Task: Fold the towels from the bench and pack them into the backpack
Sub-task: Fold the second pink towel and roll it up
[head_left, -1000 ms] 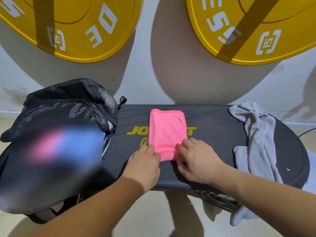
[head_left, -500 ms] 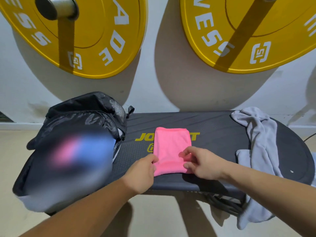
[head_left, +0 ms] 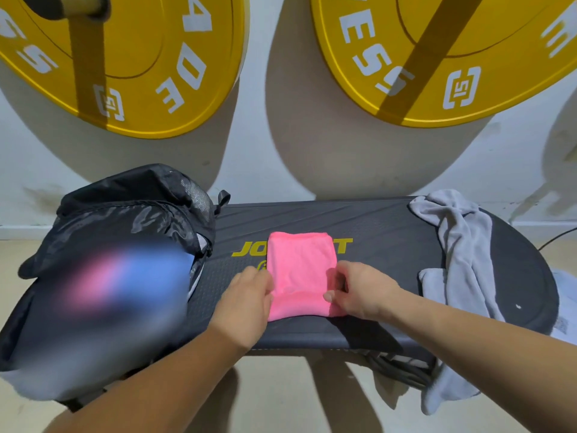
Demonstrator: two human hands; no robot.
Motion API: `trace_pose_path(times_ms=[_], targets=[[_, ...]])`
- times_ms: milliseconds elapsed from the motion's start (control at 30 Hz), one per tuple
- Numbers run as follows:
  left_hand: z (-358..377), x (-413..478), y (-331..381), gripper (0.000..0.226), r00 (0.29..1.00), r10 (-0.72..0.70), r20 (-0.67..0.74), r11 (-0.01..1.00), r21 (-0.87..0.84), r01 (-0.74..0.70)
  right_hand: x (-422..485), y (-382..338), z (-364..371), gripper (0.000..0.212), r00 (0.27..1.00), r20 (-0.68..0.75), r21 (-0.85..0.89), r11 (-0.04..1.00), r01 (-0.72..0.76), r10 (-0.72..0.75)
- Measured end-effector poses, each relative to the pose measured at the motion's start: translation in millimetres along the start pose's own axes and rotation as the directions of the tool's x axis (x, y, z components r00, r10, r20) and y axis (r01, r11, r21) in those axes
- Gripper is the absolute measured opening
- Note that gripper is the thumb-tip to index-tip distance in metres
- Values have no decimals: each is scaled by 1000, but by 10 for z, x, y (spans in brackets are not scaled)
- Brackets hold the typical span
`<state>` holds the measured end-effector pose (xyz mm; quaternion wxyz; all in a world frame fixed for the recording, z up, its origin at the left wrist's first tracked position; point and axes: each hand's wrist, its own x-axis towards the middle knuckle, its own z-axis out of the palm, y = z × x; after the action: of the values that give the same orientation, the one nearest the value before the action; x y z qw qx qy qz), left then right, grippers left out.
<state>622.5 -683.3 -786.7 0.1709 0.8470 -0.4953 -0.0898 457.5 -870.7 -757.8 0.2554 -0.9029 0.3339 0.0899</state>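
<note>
From the head view, my left hand (head_left: 249, 295) and right hand (head_left: 359, 292) each pinch a side of the folded pink towel (head_left: 301, 270) at mid-desk (head_left: 374, 226); left fingertips hidden beneath it; backpack (head_left: 125, 232) left, contents blurred; grey towel (head_left: 465, 245) right, overhanging.

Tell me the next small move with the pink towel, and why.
Probably lift the near edge and fold it away over the far half. Both hands, left hand and right hand, pinch the pink towel at its near corners on the bench; it looks too long for the backpack, and the grey towel lies unfolded.
</note>
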Motion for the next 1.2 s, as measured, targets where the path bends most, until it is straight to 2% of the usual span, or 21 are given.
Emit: trace_pose_path(times_ms=[67,133,233,300,433,533,600,633,700,733,800,833,867,900,933,967,1000,1033,1100,1167,1200], targets=[[28,-39,67,29,970,244,-2,961,132,-242,3,-16,34,25,974,-130,-127,977,171,-187],[59,-80,160,34,931,364,2,898,263,-352,-30,-59,117,24,871,-207,-310,874,374,-446],[81,-141,266,31,941,337,18,889,323,-324,-129,-193,257,31,744,-178,-544,695,471,-644],[88,-195,281,29,965,260,37,925,276,-260,-184,-253,324,29,725,-173,-573,666,477,-667],[15,-217,296,35,989,130,71,966,216,-142,-172,-179,347,37,791,-201,-585,718,376,-578],[-16,-194,265,43,991,89,97,992,82,-98,-148,-112,303,37,816,-204,-552,751,361,-541],[-42,-166,239,43,988,79,130,996,-38,-75,-163,-114,251,29,824,-222,-462,800,382,-522],[-58,-155,227,41,987,54,149,993,-116,-37,-166,-128,197,26,864,-177,-380,842,382,-472],[-93,-143,221,32,976,-62,206,938,-323,128,-156,-151,82,23,951,-54,-177,940,291,-305],[-95,-126,235,28,961,-140,238,871,-431,234,-153,-144,44,20,977,-15,-53,976,212,-213],[-69,-62,269,22,916,-311,254,728,-557,401,-124,-110,-4,21,993,-20,131,984,122,-120],[-62,-25,289,19,890,-389,239,682,-575,452,-115,-102,-20,22,994,-27,145,983,113,-110],[-59,5,304,17,881,-431,195,697,-549,462,-112,-96,-26,19,993,-28,112,987,115,-113],[-55,21,309,15,901,-418,115,781,-460,421,-103,-91,-17,14,991,-49,40,991,129,-127],[-55,17,310,13,941,-338,18,888,-325,326,-99,-94,0,14,982,-96,-53,986,160,-164],[-55,-2,310,13,977,-200,-70,968,-170,186,-85,-94,29,19,959,-166,-151,967,207,-231],[-37,-26,305,15,994,-19,-110,1000,-11,18,-59,-81,58,22,916,-237,-248,932,265,-324],[-17,-62,313,16,985,143,-101,984,124,-130,-38,-65,90,22,861,-282,-354,880,317,-423],[21,-170,365,12,955,297,-23,923,265,-280,-48,-66,137,18,754,-271,-494,759,424,-598],[72,-239,375,21,964,264,30,924,280,-261,-69,-35,175,17,662,-215,-543,651,530,-718],[83,-252,355,29,971,234,46,928,288,-237,-88,-21,180,20,643,-191,-552,623,554,-742]])
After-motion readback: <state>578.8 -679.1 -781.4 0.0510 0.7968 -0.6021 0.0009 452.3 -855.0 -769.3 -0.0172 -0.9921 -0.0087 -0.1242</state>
